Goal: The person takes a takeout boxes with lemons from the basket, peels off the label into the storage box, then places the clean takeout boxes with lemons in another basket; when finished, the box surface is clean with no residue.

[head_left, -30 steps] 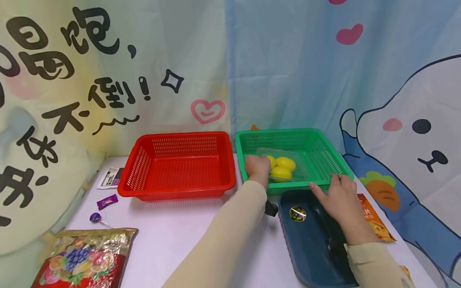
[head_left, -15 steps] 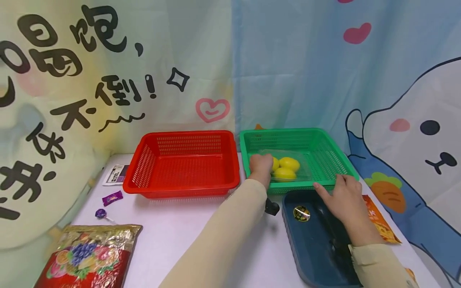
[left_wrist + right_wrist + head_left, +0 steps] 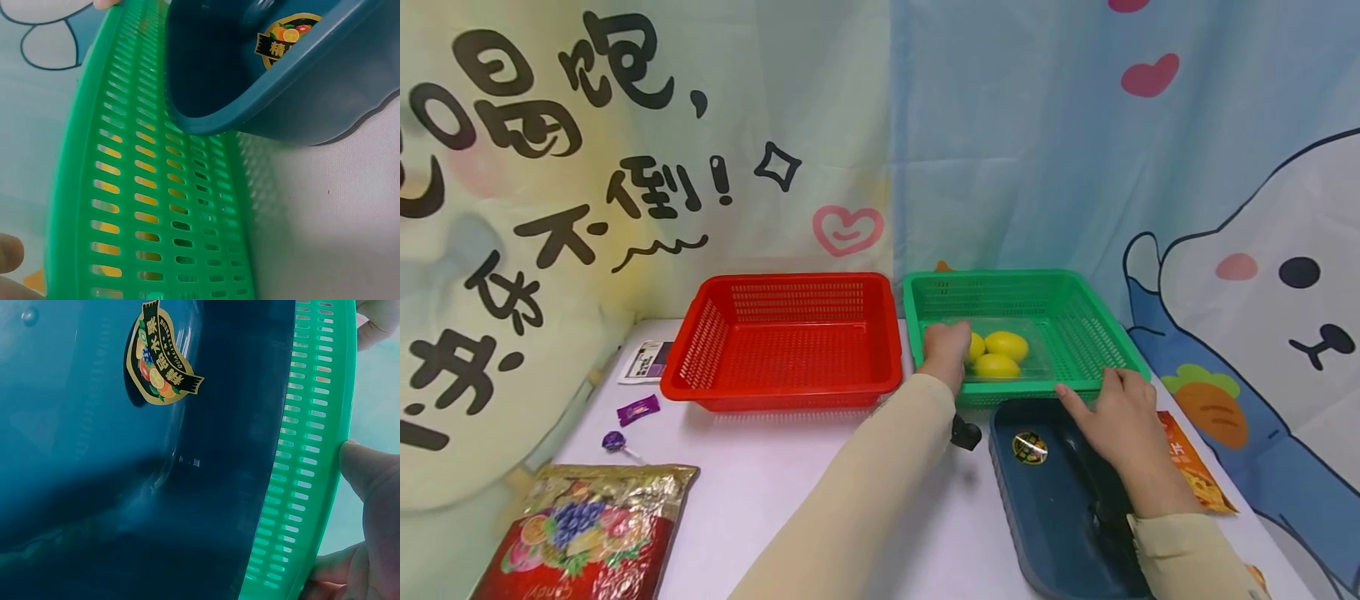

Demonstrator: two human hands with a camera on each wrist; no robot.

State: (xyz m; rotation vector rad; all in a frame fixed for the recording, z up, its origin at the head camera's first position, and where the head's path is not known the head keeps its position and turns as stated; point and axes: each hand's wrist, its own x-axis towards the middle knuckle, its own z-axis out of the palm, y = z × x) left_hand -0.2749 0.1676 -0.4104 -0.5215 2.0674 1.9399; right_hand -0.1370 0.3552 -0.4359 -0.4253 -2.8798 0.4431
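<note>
While my left hand (image 3: 945,351) reaches into the green basket (image 3: 1105,333), its fingers curl round the near-left edge of a clear pack (image 3: 1000,354) of lemons (image 3: 1006,345) that lies on the basket's floor. My right hand (image 3: 1116,412) rests on the basket's front rim, fingers loosely bent; the right wrist view shows a thumb (image 3: 369,481) pressed against the rim's outside. The blue tray (image 3: 1052,492) sits just in front of the basket, touching it. Only the head view shows the lemons; the left wrist view gives only the basket wall (image 3: 156,200), the tray (image 3: 262,69) and yellow glinting through the slots. A red basket (image 3: 786,346) stands just left of the green one.
</note>
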